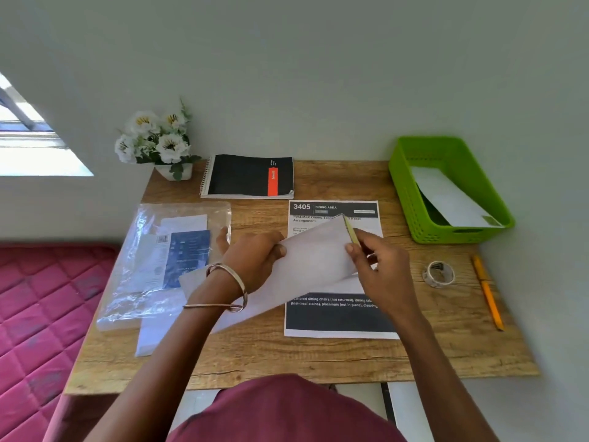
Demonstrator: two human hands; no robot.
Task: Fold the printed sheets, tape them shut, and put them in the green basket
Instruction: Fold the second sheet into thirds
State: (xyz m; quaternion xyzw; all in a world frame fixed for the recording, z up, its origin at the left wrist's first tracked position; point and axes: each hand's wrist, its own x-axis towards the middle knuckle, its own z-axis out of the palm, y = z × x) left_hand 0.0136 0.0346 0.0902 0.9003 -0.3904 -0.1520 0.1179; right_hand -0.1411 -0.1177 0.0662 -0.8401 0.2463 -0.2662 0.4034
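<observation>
A folded white sheet (pixel 306 266) is held tilted above the wooden desk (pixel 255 355). My left hand (pixel 255 260) grips its left part, thumb on top. My right hand (pixel 379 269) pinches its right end, where a yellowish strip of tape (pixel 351 232) runs along the edge. Under it a printed sheet headed "3405 DINING AREA" (pixel 334 317) lies flat. The green basket (pixel 411 193) stands at the back right with one folded sheet (pixel 452 199) inside. A roll of clear tape (pixel 439 274) lies to the right of my right hand.
A yellow pencil (pixel 487 293) lies near the desk's right edge. A black spiral notebook (pixel 248 177) and a pot of white flowers (pixel 159 141) sit at the back. A clear plastic sleeve with papers (pixel 153 266) covers the left side. A pink mattress (pixel 41 314) lies left of the desk.
</observation>
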